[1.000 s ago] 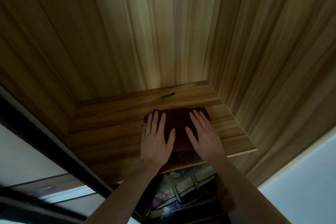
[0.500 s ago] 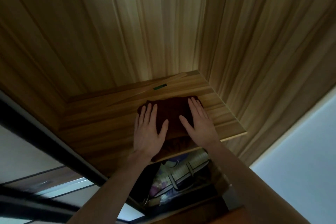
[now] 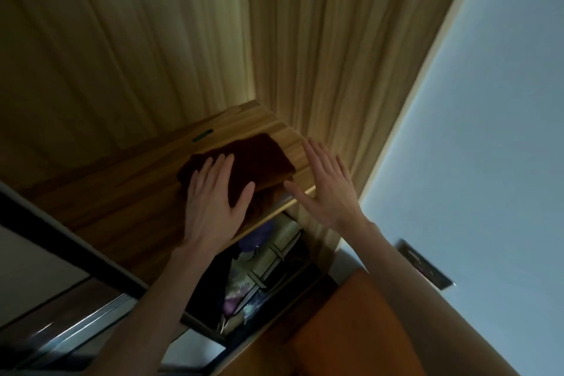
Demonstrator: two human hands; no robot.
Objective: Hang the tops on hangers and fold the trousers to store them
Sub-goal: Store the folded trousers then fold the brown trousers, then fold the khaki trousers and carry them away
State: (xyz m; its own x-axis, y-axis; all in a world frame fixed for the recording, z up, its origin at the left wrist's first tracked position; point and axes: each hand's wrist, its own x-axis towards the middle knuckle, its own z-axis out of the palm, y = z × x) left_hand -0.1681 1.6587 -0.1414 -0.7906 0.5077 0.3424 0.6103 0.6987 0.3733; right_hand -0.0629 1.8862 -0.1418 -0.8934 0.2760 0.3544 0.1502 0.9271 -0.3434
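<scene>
Dark maroon folded trousers (image 3: 259, 159) lie on a wooden wardrobe shelf (image 3: 128, 201), close to its right end and front edge. My left hand (image 3: 213, 201) rests flat on the near left part of the fold, fingers straight. My right hand (image 3: 326, 189) hovers off the cloth just to its right, fingers spread, over the shelf's front corner. No hanger or top is in sight.
Wooden wardrobe walls (image 3: 320, 55) close the shelf at the back and right. Below the shelf hang patterned clothes (image 3: 262, 262). A sliding-door rail (image 3: 67, 327) runs at lower left. A pale wall with a switch plate (image 3: 424, 265) lies to the right.
My right hand has lifted off the trousers and moved right, clear of the cloth. My left hand stays pressed on them. The view has swung to the right.
</scene>
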